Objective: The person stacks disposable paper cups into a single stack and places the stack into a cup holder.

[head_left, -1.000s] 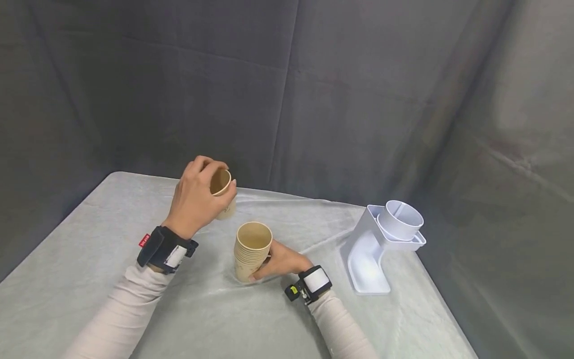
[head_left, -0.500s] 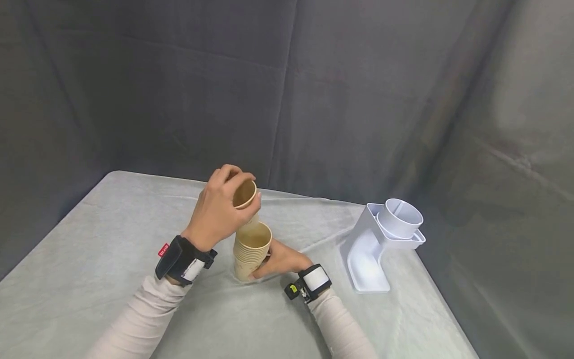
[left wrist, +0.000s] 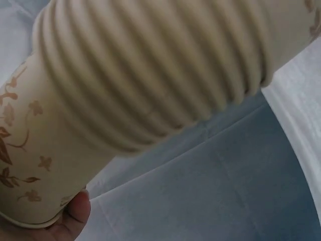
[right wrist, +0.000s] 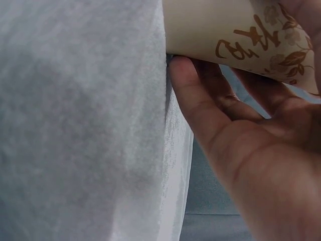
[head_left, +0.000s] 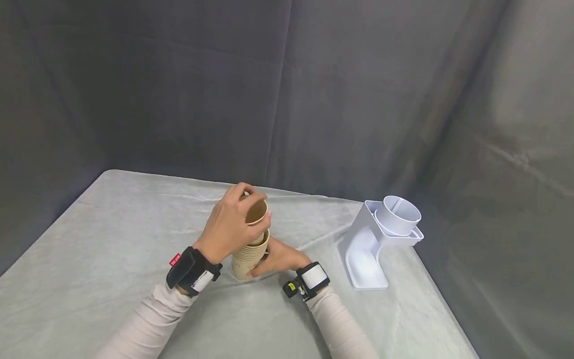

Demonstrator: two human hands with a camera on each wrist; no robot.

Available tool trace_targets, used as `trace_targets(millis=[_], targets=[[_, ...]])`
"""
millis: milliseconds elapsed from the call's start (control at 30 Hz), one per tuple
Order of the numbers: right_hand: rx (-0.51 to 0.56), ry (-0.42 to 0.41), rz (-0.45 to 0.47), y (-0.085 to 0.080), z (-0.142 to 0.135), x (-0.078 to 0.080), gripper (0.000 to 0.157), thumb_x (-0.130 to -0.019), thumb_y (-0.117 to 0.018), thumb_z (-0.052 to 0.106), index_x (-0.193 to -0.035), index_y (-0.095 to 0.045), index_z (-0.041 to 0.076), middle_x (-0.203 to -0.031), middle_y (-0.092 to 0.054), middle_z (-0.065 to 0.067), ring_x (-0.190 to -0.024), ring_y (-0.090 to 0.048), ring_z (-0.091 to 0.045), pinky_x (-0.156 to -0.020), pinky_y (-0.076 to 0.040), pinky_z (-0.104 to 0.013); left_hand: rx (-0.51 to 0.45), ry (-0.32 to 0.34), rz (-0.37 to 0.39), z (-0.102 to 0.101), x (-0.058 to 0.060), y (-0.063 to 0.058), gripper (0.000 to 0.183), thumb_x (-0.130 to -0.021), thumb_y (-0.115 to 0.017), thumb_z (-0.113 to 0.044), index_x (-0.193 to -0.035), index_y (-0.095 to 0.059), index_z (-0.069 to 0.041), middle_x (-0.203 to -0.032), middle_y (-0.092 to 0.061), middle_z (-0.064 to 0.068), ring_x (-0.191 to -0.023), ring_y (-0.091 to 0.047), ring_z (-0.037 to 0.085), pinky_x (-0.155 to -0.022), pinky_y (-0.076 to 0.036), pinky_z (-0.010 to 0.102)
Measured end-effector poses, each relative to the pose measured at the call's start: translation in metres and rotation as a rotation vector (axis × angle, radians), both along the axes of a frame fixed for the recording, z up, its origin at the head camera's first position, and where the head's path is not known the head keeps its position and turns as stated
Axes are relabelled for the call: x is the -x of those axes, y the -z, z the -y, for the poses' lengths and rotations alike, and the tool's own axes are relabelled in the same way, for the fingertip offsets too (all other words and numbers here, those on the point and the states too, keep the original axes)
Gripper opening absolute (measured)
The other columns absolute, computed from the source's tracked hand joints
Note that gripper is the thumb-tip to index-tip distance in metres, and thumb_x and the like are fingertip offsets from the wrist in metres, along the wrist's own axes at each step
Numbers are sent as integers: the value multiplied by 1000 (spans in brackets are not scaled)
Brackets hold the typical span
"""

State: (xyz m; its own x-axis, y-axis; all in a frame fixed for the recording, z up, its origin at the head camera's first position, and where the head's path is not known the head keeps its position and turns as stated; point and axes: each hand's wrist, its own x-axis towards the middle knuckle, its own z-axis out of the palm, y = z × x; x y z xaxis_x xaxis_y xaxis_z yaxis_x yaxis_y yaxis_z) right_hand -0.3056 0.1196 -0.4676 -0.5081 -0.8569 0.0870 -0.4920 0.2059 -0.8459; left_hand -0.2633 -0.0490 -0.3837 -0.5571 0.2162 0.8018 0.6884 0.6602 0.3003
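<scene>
In the head view, my left hand [head_left: 229, 227] pinches a beige paper cup [head_left: 257, 211] by its rim. That cup's lower part sits inside the mouth of a stack of paper cups [head_left: 245, 260], which stands on the table. My right hand [head_left: 282, 257] grips the stack low on its right side. The left wrist view shows the stacked rims [left wrist: 150, 75] close up, with brown floral print on the lowest cup. In the right wrist view, the fingers of my right hand [right wrist: 261, 150] curl round the printed cup wall [right wrist: 235, 35].
A white plastic stand with a curved chute [head_left: 367, 264] and a round tube [head_left: 399, 215] on top stands at the right of the table. Pale cloth covers the table [head_left: 121, 239]. Grey curtains [head_left: 202, 99] close off the back and sides.
My left hand has carried its cup right and down from the back left of the stack into the stack's mouth. The right hand has kept its grip on the stack.
</scene>
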Motion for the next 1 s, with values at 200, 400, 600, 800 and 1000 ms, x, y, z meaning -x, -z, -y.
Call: trace_targets(millis=[200,400,600,800,1000], targets=[[-26,29,-8,15,-2,8,62,-65,-80,11,-118,-49,17,-110,-60,-1,-97,-58,-15,-85,-48,-32,33,21,11,-5,4,13,30,-82,-56,-37,-98,-66,-14,-98,-51,3,-87,-46,18,-66,-48,37],[-66,69,-31,21,-3,10,59,-63,-81,18,-115,-51,16,-106,-62,1,-94,-59,-14,-84,-48,-30,69,17,36,-8,5,22,29,-82,-55,-37,-96,-66,-14,-94,-50,1,-85,-44,16,-67,-46,34],[-71,71,-44,4,-1,-2,54,-65,-79,13,-113,-52,14,-104,-61,1,-92,-58,-11,-84,-48,-29,100,9,32,-9,4,28,28,-82,-55,-37,-94,-65,-15,-94,-50,2,-83,-44,17,-67,-45,34],[-62,62,-62,-7,3,-7,62,-65,-80,14,-118,-48,12,-110,-57,0,-96,-55,-11,-86,-47,-29,109,29,40,-8,6,46,25,-79,-57,-35,-91,-66,-15,-92,-50,0,-85,-45,15,-66,-45,33],[-89,79,-82,16,1,15,69,-62,-82,25,-121,-47,19,-115,-55,2,-99,-55,-12,-86,-47,-29,73,42,43,-7,9,55,29,-80,-57,-36,-97,-66,-16,-96,-51,0,-87,-46,17,-66,-48,34]])
